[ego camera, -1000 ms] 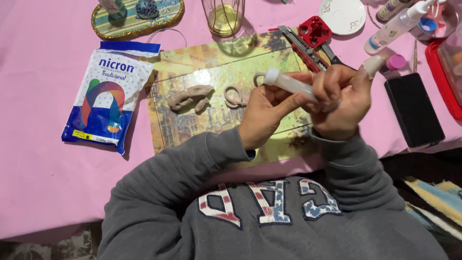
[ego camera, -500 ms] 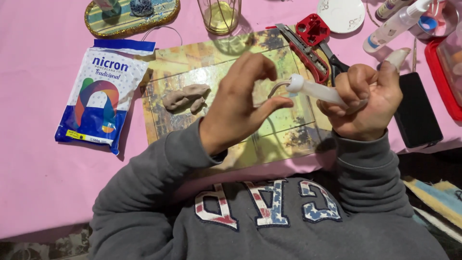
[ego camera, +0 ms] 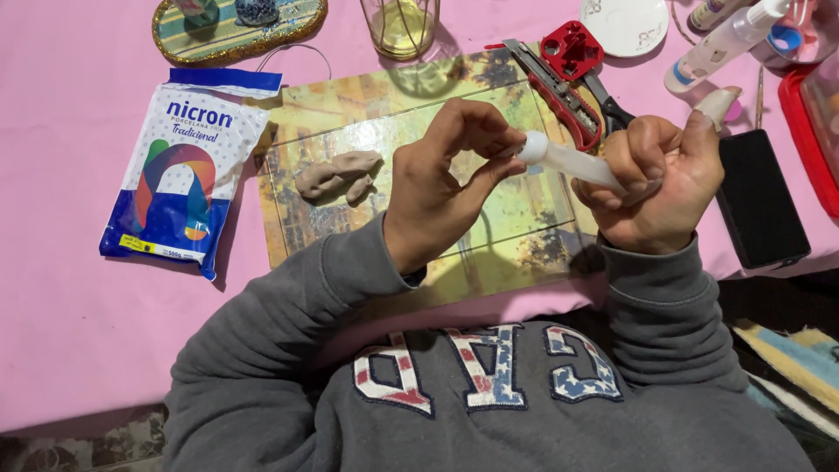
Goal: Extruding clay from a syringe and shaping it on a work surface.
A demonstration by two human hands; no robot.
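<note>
We are gripping a white tube (ego camera: 572, 162) in our closed right hand (ego camera: 655, 188), its long axis pointing leftward; our left hand (ego camera: 441, 183) is pinching its tip, above the worktop (ego camera: 61, 114) and clay lump (ego camera: 339, 175).

Head view: bright, even indoor light; sharp overall.

Soft shadows fall toward the viewer under the left hand (ego camera: 441, 188) and right hand (ego camera: 660, 188) onto the glossy board (ego camera: 350, 105), which shows mild sheen. The glass jar (ego camera: 402, 24) casts a faint shadow on the board. The pink tablecloth (ego camera: 79, 332) is evenly lit. Slight motion softness on the fingertips (ego camera: 511, 144); the frame's bottom edge darkens.
</note>
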